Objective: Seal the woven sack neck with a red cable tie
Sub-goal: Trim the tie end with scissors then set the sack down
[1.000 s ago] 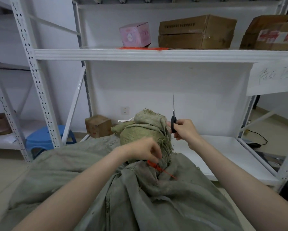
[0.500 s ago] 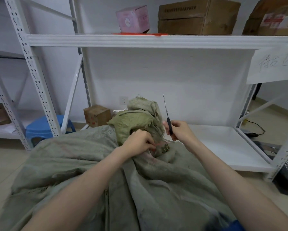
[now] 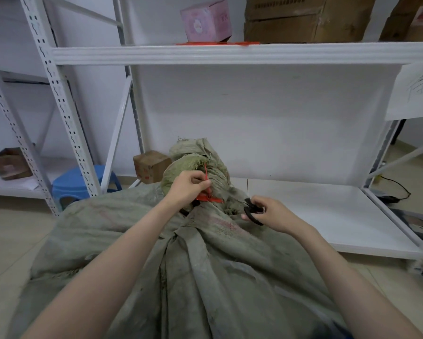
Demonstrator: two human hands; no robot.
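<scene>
Sack neck (image 3: 213, 172), cinched by tie (image 3: 209, 198) before the shelf (image 3: 315, 211), left grip (image 3: 188, 189) pinching its tail, right grip (image 3: 274, 214) clasping scissors (image 3: 253, 212): cutting too close could nick the lock.

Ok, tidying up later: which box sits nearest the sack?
The small brown cardboard box beside the sack neck; the pink box and large brown cartons sit on the upper shelf, another box lies far left.
</scene>
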